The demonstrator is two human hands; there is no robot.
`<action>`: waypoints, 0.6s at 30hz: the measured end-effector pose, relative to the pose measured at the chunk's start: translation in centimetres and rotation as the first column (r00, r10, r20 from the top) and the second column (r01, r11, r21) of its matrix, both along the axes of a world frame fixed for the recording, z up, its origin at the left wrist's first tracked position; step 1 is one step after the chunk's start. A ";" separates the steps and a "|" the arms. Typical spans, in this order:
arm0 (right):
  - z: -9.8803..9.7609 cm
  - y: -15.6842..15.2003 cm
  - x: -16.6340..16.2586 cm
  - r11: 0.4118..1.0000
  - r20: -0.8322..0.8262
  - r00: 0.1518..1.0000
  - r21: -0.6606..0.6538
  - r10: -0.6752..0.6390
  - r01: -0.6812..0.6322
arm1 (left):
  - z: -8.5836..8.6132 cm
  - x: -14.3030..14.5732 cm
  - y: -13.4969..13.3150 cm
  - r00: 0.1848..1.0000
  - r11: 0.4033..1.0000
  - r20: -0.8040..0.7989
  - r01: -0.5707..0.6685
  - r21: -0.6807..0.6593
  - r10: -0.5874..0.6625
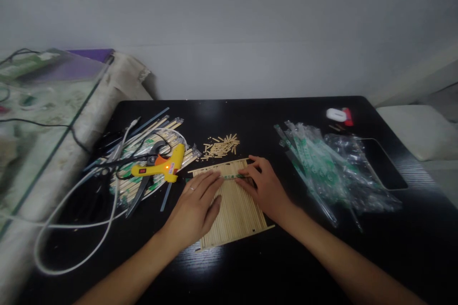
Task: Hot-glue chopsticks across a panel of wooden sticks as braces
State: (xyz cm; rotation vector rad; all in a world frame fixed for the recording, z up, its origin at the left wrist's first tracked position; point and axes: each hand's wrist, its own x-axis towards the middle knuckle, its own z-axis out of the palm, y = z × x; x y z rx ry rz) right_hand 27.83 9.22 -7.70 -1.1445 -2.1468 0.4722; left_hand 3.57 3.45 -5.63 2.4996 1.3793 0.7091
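Note:
A flat panel of pale wooden sticks (229,214) laid side by side rests on the black table, with a crosswise stick along its far and near edges. Across its far part lies a narrow strip with green print, apparently a chopstick wrapper (230,177); whether sticks are inside, I cannot tell. My right hand (266,186) pinches the wrapper's right part between thumb and fingers. Over its left part my left hand (200,205) lies with fingers stretched and thumb apart, resting on the panel. A ring is on one left finger.
A yellow glue gun (161,169) with a lit orange light sits on wrapped chopsticks (130,183) at left, beside scissors (139,195) and a white cable (77,267). Short cut sticks (222,147) are piled behind the panel. Plastic wrappers (318,162) and a phone (382,162) lie right.

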 end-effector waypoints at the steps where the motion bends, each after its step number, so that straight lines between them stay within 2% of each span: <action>1: 0.0 0.0 0.0 1.000 0.000 1.000 -0.009 -0.001 0.001 | 0.0 0.0 0.0 1.000 1.000 0.000 0.001 -0.002 -0.001; 6: 0.0 0.0 0.0 1.000 -0.002 1.000 -0.014 -0.007 0.007 | -0.1 0.0 -0.1 1.000 0.999 0.016 -0.005 -0.041 0.006; 18: 0.1 0.0 0.0 1.000 0.006 1.000 -0.005 -0.002 0.002 | 0.0 0.0 -0.1 0.999 1.000 0.039 -0.009 -0.026 0.010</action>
